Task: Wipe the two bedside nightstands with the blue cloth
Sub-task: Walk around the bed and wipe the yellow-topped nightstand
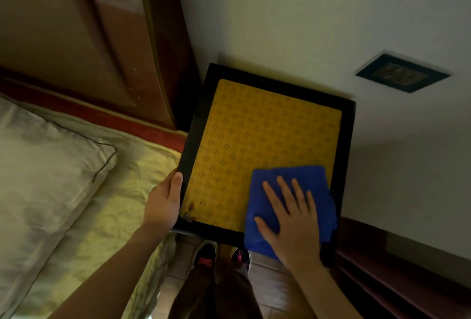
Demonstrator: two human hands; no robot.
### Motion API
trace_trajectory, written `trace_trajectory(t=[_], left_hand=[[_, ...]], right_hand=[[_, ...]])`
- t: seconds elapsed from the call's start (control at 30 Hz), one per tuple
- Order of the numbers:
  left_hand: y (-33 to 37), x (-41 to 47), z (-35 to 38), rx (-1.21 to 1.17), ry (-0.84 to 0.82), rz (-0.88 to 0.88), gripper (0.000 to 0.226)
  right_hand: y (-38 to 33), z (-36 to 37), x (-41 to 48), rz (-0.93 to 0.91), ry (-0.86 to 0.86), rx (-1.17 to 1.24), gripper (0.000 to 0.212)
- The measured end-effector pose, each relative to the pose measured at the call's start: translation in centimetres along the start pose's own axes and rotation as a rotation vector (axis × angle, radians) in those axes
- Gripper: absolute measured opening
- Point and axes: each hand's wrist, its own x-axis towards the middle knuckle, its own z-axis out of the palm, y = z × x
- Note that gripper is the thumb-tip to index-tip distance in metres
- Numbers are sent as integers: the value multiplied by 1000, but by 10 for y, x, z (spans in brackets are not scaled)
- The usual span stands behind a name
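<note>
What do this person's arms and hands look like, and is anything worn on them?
The left hand and right hand are bare: no gloves, rings, watch or bracelet show. Both forearms are uncovered down to the frame edge, with no sleeve in view.

Black nightstand (195,140) bears yellow mat (254,140), blue cloth (305,176).

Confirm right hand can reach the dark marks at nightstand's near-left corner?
Probably yes: right hand flat on blue cloth, bare nightstand top between it and the dark marks; left hand grips only the rim.
</note>
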Motion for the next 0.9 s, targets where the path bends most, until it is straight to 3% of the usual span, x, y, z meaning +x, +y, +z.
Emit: trace_trajectory(t=[0.17, 0.27, 0.37, 0.5, 0.63, 0.8, 0.9], left_hand=[[-6, 4, 3, 6, 29, 21, 45], [-14, 8, 6, 15, 32, 24, 53], [-13, 7, 5, 12, 29, 10, 58], [-7, 4, 4, 38, 34, -16, 49], [-2, 3, 4, 88, 42, -45, 46], [-7, 6, 4, 70, 43, -19, 49], [-7, 5, 3, 67, 38, -20, 47]], right_hand=[[44, -15, 100, 280, 129, -38, 68], [34, -22, 164, 367, 155, -14, 70], [5, -15, 158, 233, 128, -25, 68], [-29, 5, 51, -75, 20, -18, 67], [-1, 3, 16, -271, -57, -39, 68], [-9, -7, 159, -27, 94, -59, 72], [-37, -11, 223, 22, 81, -31, 72]])
